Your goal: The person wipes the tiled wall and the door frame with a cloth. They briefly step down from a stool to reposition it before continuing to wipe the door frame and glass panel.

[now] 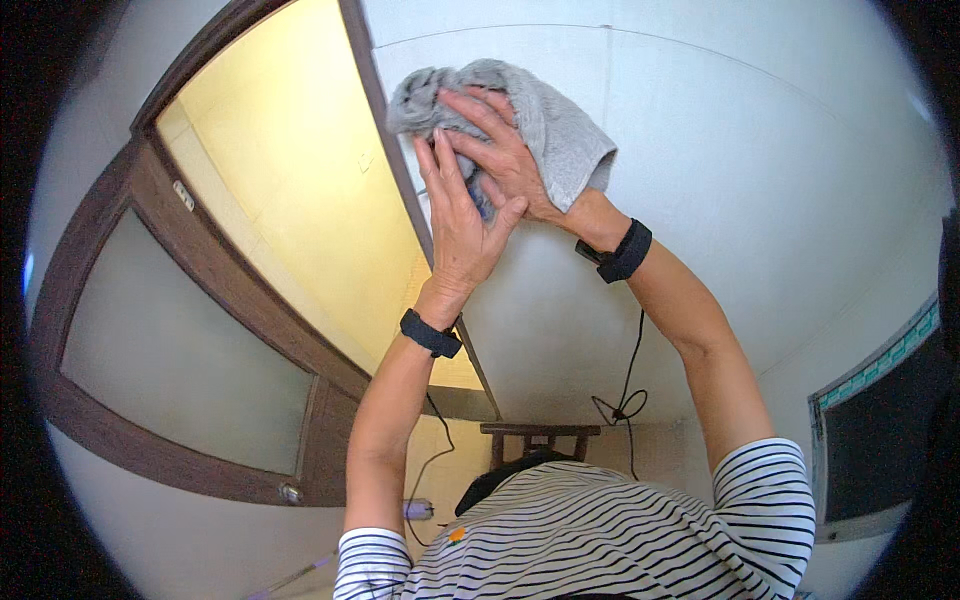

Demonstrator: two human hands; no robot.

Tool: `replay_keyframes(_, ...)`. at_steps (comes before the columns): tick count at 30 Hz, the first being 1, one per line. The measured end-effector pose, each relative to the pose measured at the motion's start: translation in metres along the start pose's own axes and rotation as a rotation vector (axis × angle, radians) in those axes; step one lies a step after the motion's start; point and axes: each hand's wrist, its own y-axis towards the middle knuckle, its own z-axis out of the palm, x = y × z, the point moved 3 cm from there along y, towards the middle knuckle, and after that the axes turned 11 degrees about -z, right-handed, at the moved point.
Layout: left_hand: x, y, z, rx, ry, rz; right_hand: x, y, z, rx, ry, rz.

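A grey plush cloth (566, 142) is bunched at its left end and hangs in a loose flap on its right, in front of the pale wall. My right hand (504, 154) grips it, fingers laid across the folds. Just below and to the left, my left hand (463, 217) has its fingers stretched up to the cloth's lower edge and its thumb out near my right palm. A small bluish-grey patch shows between the two hands; what it belongs to is unclear. My left palm is hidden. Black straps circle both wrists.
Left of the hands is a dark wooden door frame (397, 150) around a yellow-lit opening. A door with a frosted panel (187, 352) stands at the left. Below are a dark wooden stool (540, 430) and a looped black cable (619, 412). A dark framed window (874, 427) is at right.
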Motion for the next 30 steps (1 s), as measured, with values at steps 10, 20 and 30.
replay_keyframes(10, -0.043, 0.04, 0.032, -0.126, -0.017, 0.19, -0.029, -0.017, -0.044, -0.149, 0.605, 0.157)
replay_keyframes(20, -0.069, 0.044, 0.046, -0.148, 0.261, 0.456, -0.037, -0.006, -0.072, -0.128, 0.719, 0.289)
replay_keyframes(30, -0.057, 0.092, 0.014, -0.353, 0.69, 0.502, -0.014, -0.102, -0.162, -0.103, -0.37, 0.235)
